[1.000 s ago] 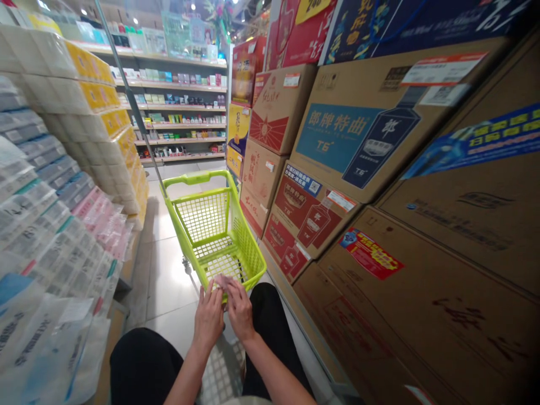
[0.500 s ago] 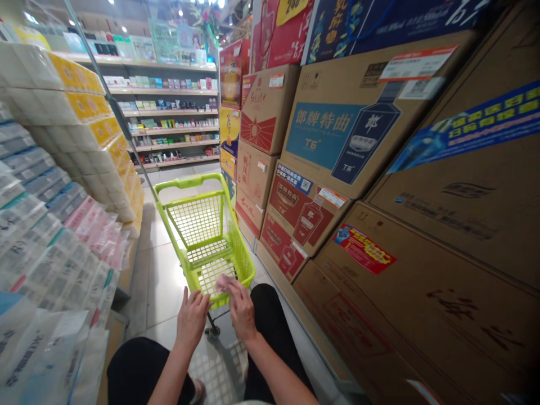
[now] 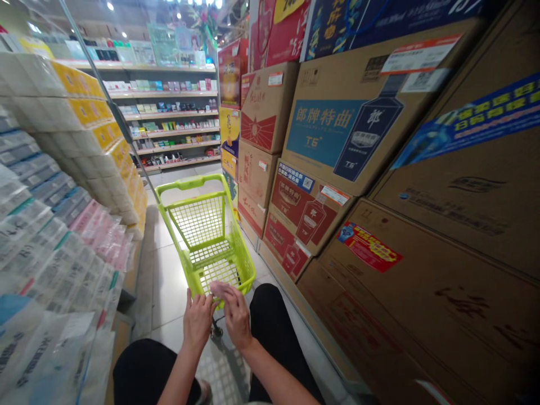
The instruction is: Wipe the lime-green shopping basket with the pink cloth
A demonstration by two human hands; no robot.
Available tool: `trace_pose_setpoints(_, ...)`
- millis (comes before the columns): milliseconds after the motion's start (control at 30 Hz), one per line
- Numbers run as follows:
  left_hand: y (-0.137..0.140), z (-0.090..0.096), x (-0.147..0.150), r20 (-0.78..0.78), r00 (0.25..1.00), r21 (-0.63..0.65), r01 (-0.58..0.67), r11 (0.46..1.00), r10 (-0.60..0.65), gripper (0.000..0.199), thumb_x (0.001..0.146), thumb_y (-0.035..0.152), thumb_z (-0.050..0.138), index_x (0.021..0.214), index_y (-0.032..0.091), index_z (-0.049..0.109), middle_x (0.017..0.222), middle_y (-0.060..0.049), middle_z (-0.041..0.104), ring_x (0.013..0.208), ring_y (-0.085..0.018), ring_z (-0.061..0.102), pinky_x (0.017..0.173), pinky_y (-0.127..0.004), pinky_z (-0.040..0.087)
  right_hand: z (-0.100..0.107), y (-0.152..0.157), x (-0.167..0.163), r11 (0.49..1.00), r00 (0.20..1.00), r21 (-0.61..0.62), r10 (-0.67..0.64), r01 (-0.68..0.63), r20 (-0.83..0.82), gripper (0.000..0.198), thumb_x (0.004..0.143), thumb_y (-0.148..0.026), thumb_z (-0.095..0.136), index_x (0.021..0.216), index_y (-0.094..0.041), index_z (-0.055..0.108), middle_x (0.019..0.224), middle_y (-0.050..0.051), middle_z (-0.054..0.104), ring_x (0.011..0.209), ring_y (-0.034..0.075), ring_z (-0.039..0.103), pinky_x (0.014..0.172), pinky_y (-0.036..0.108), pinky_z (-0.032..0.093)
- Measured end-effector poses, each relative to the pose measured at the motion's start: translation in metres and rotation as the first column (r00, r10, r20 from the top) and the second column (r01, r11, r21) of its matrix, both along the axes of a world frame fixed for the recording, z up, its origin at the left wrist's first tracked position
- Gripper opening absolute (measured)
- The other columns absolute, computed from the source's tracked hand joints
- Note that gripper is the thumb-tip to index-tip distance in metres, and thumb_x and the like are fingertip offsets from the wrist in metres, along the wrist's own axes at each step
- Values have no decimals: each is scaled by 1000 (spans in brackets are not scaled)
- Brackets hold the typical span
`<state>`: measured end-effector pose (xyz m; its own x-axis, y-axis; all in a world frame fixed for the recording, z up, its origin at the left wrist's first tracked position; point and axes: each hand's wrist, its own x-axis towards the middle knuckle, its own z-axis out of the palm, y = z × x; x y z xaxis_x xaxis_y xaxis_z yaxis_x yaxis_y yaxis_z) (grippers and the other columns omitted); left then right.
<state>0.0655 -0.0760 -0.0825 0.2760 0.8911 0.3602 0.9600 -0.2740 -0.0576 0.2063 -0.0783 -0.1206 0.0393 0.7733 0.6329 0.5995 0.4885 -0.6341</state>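
Pinching crumpled pink cloth (image 3: 219,289) w/ R hand (image 3: 237,316), L hand (image 3: 198,319) bent at grn plastic lattice cart (image 3: 242,256), grip unclear.

My feed can't resolve the shelf goods (image 3: 177,125) (too small), and the right hand (image 3: 237,319) partly hides the pink cloth (image 3: 218,288).

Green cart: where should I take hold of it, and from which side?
Probably grip the green cart by its far crossbar, coming from the far side: the bar stands clear of the mesh panel, leaving an open gap for fingers.
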Motion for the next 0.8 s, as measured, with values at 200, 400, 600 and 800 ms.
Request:
trace_pose_setpoints(200,-5,-1,1,7,1000,36,-25,999,25,30,96,36,42,97,20,66,76,-2,60,82,-22,56,116,-55,23,-10,7,32,950,950,-10,-312,312,9,41,94,-10,40,129,-22,58,134,13,55,126,25,51,102,45,47)
trace_pose_setpoints(400,-6,3,2,23,1000,13,0,1000,-1,30,96,30,39,96,19,67,75,-3,60,81,-22,56,114,-52,26,3,-21,-8,996,994,-31,84,-83,64,45,90,-6,42,127,-26,58,133,9,55,127,22,51,104,40,47)
trace_pose_setpoints(600,-8,10,-2,1,1000,-6,30,1000,-30,30,95,37,42,91,20,66,72,-3,59,78,-22,56,110,-50,32,-25,-31,-3,997,987,-68,-36,26,-157,27,88,-10,46,107,-22,60,120,11,55,117,22,56,96,38,50)
trace_pose_setpoints(800,-11,11,3,-5,1000,6,24,1000,-24,25,94,30,42,92,20,65,72,-3,59,78,-22,57,110,-51,32,-61,-32,-9,956,920,-232,-248,181,-304,23,82,-11,43,100,-21,55,102,8,57,96,21,60,86,36,51)
